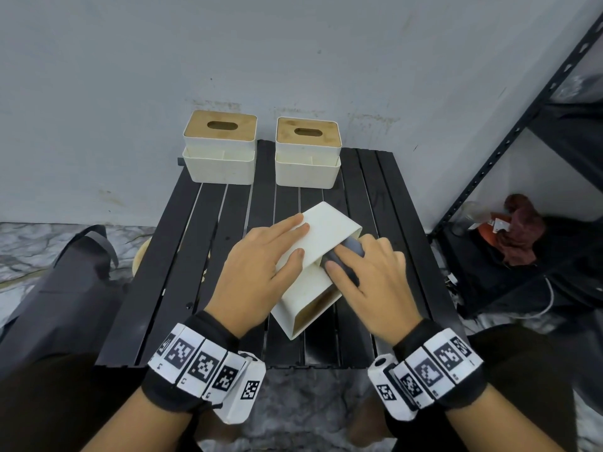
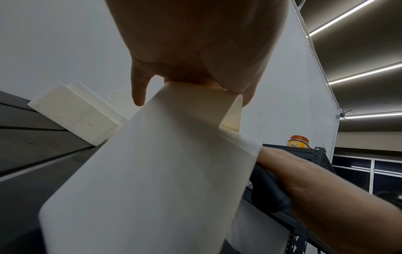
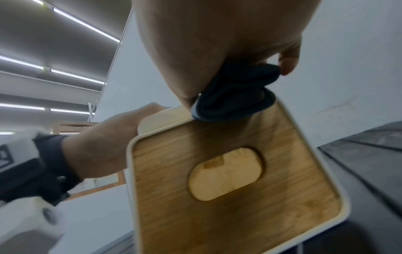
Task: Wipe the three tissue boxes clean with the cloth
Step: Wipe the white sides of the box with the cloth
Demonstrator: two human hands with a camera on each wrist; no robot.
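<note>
White tipped tissue box [image 1: 321, 252] under flat left hand [image 1: 261, 272]; right hand [image 1: 368, 282] grips dark cloth [image 1: 347, 256]; no readable writing

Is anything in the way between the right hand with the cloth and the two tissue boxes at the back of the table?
Nothing visible. The right hand presses the cloth against the tipped box, held by the left hand. Only bare table lies between them and the two back boxes.
</note>
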